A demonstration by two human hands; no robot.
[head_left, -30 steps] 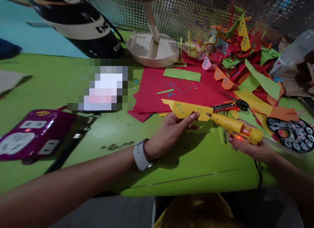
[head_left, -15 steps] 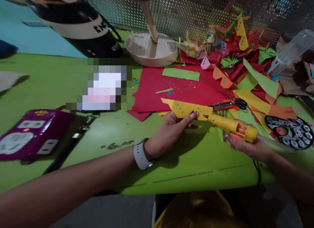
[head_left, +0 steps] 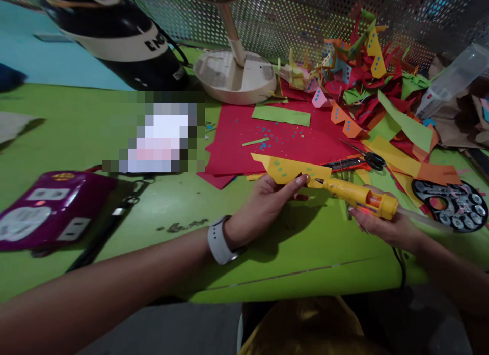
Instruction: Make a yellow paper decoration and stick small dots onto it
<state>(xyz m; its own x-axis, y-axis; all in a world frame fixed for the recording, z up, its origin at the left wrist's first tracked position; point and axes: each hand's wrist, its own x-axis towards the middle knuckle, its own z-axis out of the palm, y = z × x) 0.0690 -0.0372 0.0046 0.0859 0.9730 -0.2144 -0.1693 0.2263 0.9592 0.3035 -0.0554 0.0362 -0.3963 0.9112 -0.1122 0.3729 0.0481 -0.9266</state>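
My left hand [head_left: 277,194] pinches a yellow paper cutout [head_left: 280,170] between thumb and fingers, just above the green table [head_left: 183,202]. Small green dots show on the paper. My right hand [head_left: 384,225] is wrapped round a yellow hot glue gun [head_left: 357,196], with a clear glue stick [head_left: 424,220] sticking out of its back. The gun's dark nozzle points left and is at the paper's right end; I cannot tell whether it touches. Beyond the paper lies a red sheet [head_left: 229,136] with tiny blue bits, a green strip [head_left: 280,115] and black-handled scissors [head_left: 374,161].
Cut and folded coloured paper [head_left: 355,80] is heaped at the back right. A black palette-shaped tray [head_left: 451,205] lies right of the gun. A white fan base [head_left: 235,82], a large black bottle [head_left: 126,49], a blurred-out bright object [head_left: 158,141] and a purple power outlet box [head_left: 57,207] stand further left.
Almost nothing differs. Both hands, the yellow paper and the glue gun hold nearly the same place; the whole view has shifted very slightly.
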